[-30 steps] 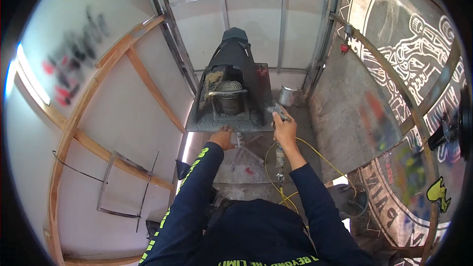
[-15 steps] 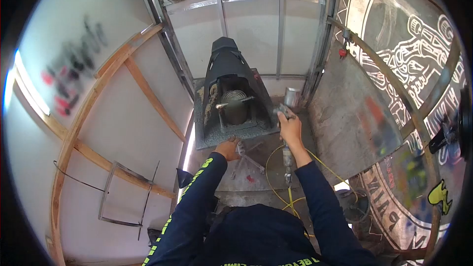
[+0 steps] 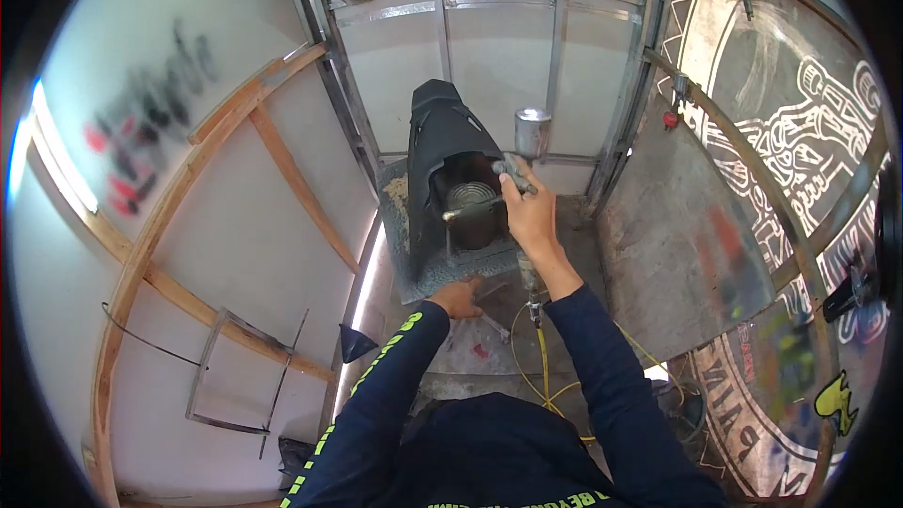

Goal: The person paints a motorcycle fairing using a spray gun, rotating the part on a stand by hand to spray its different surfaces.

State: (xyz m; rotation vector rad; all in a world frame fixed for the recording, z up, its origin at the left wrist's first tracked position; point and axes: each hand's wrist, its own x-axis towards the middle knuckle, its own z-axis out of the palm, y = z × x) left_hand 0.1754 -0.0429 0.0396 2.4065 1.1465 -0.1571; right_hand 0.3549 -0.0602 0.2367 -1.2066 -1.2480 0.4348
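Note:
My right hand is wrapped round a spray gun with a metal cup on top. A yellow air hose runs down from its handle. The gun stands over the right side of a long black moulded panel, which has a round ringed recess in a deep opening. The panel lies on a grey speckled board. At the board's near edge, my left hand grips it with bent fingers, partly hidden. Metal legs show beneath the board.
White panels on wooden framing close the left side, with a thin metal frame hanging there. On the right stands a sheet with paint marks. Loops of hose lie on the floor to my right.
The spray gun has moved up and left, nearer the black panel. The board and panel have turned slightly, and my left hand has shifted a little right with the board's edge.

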